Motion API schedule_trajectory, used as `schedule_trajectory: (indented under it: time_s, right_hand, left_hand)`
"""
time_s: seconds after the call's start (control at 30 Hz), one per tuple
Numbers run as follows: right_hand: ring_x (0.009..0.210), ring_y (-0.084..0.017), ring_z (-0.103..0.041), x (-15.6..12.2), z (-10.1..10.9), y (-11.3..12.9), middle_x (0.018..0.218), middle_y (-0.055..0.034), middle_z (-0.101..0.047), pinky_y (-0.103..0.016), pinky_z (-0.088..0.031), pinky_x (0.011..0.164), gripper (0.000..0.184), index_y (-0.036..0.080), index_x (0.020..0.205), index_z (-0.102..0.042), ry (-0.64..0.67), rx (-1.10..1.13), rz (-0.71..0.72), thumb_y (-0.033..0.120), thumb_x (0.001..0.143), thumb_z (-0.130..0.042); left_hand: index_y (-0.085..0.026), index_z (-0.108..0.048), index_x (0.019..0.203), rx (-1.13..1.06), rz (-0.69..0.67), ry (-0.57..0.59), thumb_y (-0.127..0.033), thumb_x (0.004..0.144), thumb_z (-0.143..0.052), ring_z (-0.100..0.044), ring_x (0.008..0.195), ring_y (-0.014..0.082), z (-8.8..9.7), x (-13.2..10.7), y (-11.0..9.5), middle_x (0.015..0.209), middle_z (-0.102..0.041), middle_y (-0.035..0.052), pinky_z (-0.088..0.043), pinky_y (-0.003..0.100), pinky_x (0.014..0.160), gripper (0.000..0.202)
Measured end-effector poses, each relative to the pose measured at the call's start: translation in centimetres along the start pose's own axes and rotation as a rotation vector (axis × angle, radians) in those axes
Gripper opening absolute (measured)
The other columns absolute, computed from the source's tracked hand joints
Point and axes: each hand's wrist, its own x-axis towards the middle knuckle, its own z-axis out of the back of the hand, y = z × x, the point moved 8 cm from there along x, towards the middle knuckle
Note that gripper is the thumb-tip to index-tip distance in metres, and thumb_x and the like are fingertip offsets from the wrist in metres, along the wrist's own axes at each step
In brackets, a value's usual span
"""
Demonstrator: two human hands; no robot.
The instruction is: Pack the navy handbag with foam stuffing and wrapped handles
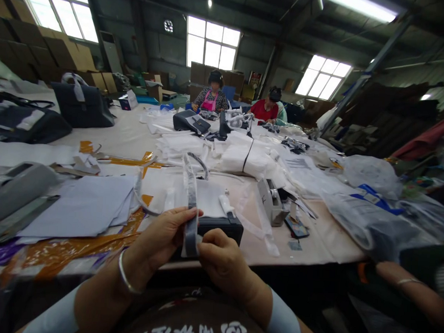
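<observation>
Pinched in my left hand is a dark bag strap with a clear plastic wrap around it, which runs upward from my fingers. My right hand has its fingers closed at the right edge of the strap's lower end. Right behind my hands, a dark bag lies on the table near the front edge, partly hidden by them. White padding covers its top, and a small white-wrapped piece sits at its right side.
White sheets and a grey machine are on the left. A tape dispenser and a small dark box stand to the right. White packing material fills the table's middle. Two people sit across; a co-worker's arm is at right.
</observation>
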Motion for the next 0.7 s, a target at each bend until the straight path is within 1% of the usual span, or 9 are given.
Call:
schedule_trajectory:
  time_s: [0.07, 0.1, 0.13, 0.2, 0.3, 0.4, 0.5, 0.6, 0.7]
  right_hand:
    - [0.063, -0.01, -0.046, -0.1, 0.5, 0.6, 0.074, -0.0015, -0.049, -0.022, -0.038, 0.057, 0.023, 0.024, 0.094, -0.068, -0.061, -0.141, 0.047, 0.012, 0.085, -0.051]
    - [0.062, -0.01, -0.045, -0.1, 0.7, 0.8, 0.071, -0.0006, -0.048, -0.023, -0.038, 0.056, 0.024, 0.025, 0.096, -0.068, -0.078, -0.155, 0.048, 0.011, 0.084, -0.052]
    - [0.062, -0.011, -0.046, -0.2, 0.8, 0.7, 0.07, -0.0004, -0.049, -0.023, -0.039, 0.057, 0.025, 0.025, 0.098, -0.067, -0.093, -0.116, 0.026, 0.01, 0.083, -0.052]
    - [0.067, -0.011, -0.052, -0.2, 1.2, 0.2, 0.076, -0.0015, -0.055, -0.022, -0.043, 0.062, 0.028, 0.023, 0.1, -0.066, -0.131, 0.071, -0.077, 0.007, 0.082, -0.051]
    - [0.082, -0.013, -0.058, -0.4, 1.1, -0.4, 0.09, -0.0045, -0.061, -0.024, -0.047, 0.076, 0.028, 0.019, 0.099, -0.065, -0.139, 0.344, -0.241, 0.005, 0.081, -0.047]
    - [0.092, -0.016, -0.059, -0.6, 0.1, -0.7, 0.098, -0.0059, -0.062, -0.029, -0.047, 0.084, 0.026, 0.018, 0.102, -0.065, -0.073, 0.474, -0.326, 0.011, 0.083, -0.049]
    - [0.096, -0.017, -0.058, -1.3, -1.0, -2.0, 0.101, -0.0059, -0.062, -0.031, -0.046, 0.088, 0.023, 0.02, 0.104, -0.065, -0.124, 0.564, -0.44, 0.016, 0.084, -0.053]
    - [0.084, -0.015, -0.06, -2.6, -2.6, -4.3, 0.091, -0.0025, -0.062, -0.029, -0.05, 0.078, 0.028, 0.022, 0.11, -0.061, -0.244, 0.824, -0.632, 0.023, 0.082, -0.06]
    - [0.07, -0.012, -0.058, -3.8, -3.7, -6.0, 0.079, 0.0018, -0.057, -0.024, -0.05, 0.065, 0.049, 0.023, 0.117, -0.052, -0.373, 1.021, -0.783, 0.029, 0.073, -0.07]
  left_hand:
    - [-0.011, -0.067, 0.079, -0.005, 0.035, 0.021, -0.023, 0.073, -0.071, -0.055, 0.054, 0.0089, 0.1, -0.2, 1.0, 0.064, -0.062, 0.0021, -0.045, 0.017, 0.05, 0.014]
    - [-0.011, -0.067, 0.078, 0.0, 0.046, 0.029, -0.023, 0.072, -0.072, -0.056, 0.056, 0.0091, 0.2, -0.3, 1.5, 0.067, -0.062, 0.0023, -0.046, 0.017, 0.051, 0.013]
    - [-0.012, -0.067, 0.078, 0.003, 0.055, 0.033, -0.023, 0.072, -0.072, -0.057, 0.059, 0.0093, 0.4, -0.4, 2.0, 0.069, -0.063, 0.0023, -0.047, 0.018, 0.054, 0.013]
    - [-0.013, -0.068, 0.078, -0.008, 0.064, 0.029, -0.024, 0.072, -0.073, -0.058, 0.063, 0.0094, 0.9, -0.6, 2.9, 0.074, -0.064, 0.002, -0.049, 0.018, 0.059, 0.014]
    - [-0.015, -0.069, 0.08, -0.058, 0.08, 0.025, -0.026, 0.069, -0.076, -0.058, 0.066, 0.0099, 1.5, -0.6, 3.9, 0.077, -0.065, 0.0015, -0.05, 0.02, 0.062, 0.017]
    - [-0.016, -0.069, 0.084, -0.053, 0.073, 0.01, -0.032, 0.068, -0.077, -0.058, 0.063, 0.0101, 1.9, -0.6, 4.4, 0.078, -0.065, 0.0017, -0.047, 0.02, 0.058, 0.024]
    - [-0.016, -0.07, 0.088, 0.05, 0.008, -0.007, -0.036, 0.071, -0.075, -0.057, 0.063, 0.01, 2.1, -0.7, 4.2, 0.077, -0.065, 0.0025, -0.045, 0.018, 0.056, 0.027]
    - [-0.015, -0.07, 0.09, 0.157, -0.057, 0.028, -0.038, 0.075, -0.07, -0.059, 0.069, 0.0121, 1.6, -1.1, 4.0, 0.081, -0.067, 0.0043, -0.046, 0.019, 0.063, 0.026]
    - [-0.019, -0.069, 0.098, 0.173, -0.066, 0.08, -0.036, 0.078, -0.068, -0.061, 0.079, 0.0143, 0.7, -1.5, 3.9, 0.091, -0.069, 0.0047, -0.047, 0.021, 0.072, 0.026]
